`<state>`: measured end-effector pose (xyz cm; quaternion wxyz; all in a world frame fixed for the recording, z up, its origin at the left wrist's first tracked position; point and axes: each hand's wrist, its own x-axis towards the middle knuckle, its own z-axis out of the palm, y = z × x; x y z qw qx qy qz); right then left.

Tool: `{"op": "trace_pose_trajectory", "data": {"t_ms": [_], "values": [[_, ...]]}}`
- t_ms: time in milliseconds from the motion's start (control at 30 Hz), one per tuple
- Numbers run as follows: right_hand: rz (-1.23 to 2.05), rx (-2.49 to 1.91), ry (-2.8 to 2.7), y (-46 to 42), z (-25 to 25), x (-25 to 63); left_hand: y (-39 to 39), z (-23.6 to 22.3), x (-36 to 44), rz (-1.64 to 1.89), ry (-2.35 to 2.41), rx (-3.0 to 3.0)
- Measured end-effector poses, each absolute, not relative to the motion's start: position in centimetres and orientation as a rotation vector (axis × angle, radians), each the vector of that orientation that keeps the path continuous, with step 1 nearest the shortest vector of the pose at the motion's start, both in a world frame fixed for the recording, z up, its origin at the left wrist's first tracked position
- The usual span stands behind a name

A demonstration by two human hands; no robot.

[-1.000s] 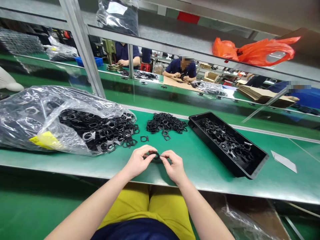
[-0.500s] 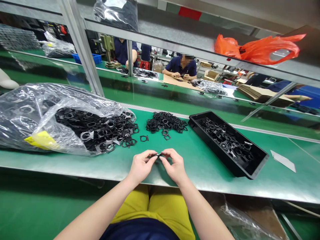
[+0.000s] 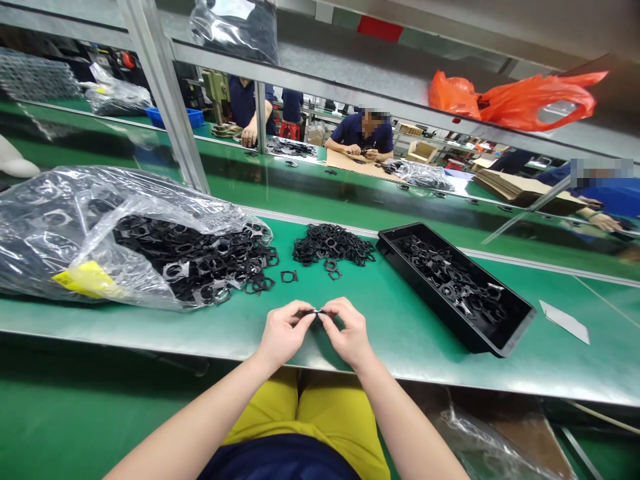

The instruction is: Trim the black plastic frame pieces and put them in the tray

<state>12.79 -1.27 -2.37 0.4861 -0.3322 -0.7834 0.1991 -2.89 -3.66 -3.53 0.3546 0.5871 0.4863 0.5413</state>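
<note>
My left hand [image 3: 284, 333] and my right hand [image 3: 347, 332] meet over the near part of the green table, thumbs and fingers pinched from both sides on one small black ring-like part [image 3: 317, 311]. Seen almost edge-on, the part is mostly covered by my fingertips. Beyond my hands lies a heap of black rings [image 3: 333, 243], with a couple of loose ones in front of it. A single flat black plate with a round hole [image 3: 289, 277] rests left of those. Many similar plates [image 3: 220, 260] spill from a clear plastic bag [image 3: 100, 193] on the left.
To the right, a long black tray [image 3: 430, 303] holds many black parts. A white card [image 3: 565, 321] lies beyond it. A metal post [image 3: 165, 100] and shelf with orange bags [image 3: 515, 100] stand ahead. Co-workers sit across the line, one person [image 3: 364, 137] handling parts.
The black part, showing its ring shape a second ago, has been tilted edge-on between my fingertips. My left hand has shifted slightly right, closer to my right hand.
</note>
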Motion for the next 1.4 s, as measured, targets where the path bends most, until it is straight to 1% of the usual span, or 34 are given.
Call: {"op": "trace_pose_trajectory", "data": {"t_ms": [367, 667, 833, 1133, 1400], "values": [[0.450, -0.790, -1.913, -1.2, -2.7, 13.0, -3.5, -3.6, -2.5, 1.401, 1.150, 1.482], [0.519, -0.868, -1.844, -1.4, -2.5, 12.9, -3.4, -3.6, -1.7, 1.448, 1.006, 1.122], [0.542, -0.847, -1.849, -1.4, -2.2, 12.8, -3.6, -3.6, -1.7, 1.460, 0.945, 1.029], [0.594, -0.809, -1.811, -1.5, -2.0, 13.0, -3.9, -3.4, -1.7, 1.462, 0.924, 1.048], [0.778, -0.862, -1.705, -1.3, -2.3, 13.0, -4.0, -3.7, -1.6, 1.491, 1.016, 1.225]]}}
